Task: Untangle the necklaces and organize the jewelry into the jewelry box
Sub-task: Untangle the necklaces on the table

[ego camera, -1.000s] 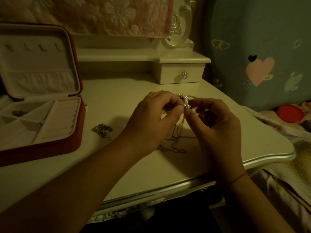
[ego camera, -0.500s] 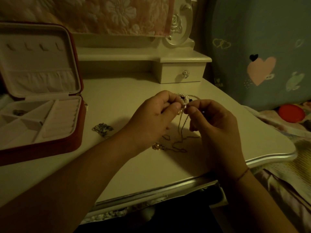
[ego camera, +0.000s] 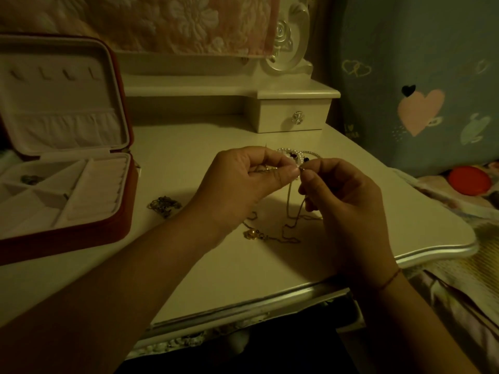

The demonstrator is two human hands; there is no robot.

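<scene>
Hands (ego camera: 297,190) (fingertips meeting) pinch tangled necklaces (ego camera: 293,211).

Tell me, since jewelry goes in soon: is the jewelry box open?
Open: the jewelry box has its lid raised, showing compartments.

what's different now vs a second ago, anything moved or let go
Little. Both hands, left hand and right hand, keep pinching the tangled necklaces; the chains now hang a bit freer and the gold pendant on the table shows more clearly. Nothing was let go. The open jewelry box and small chain pile stayed put.
</scene>
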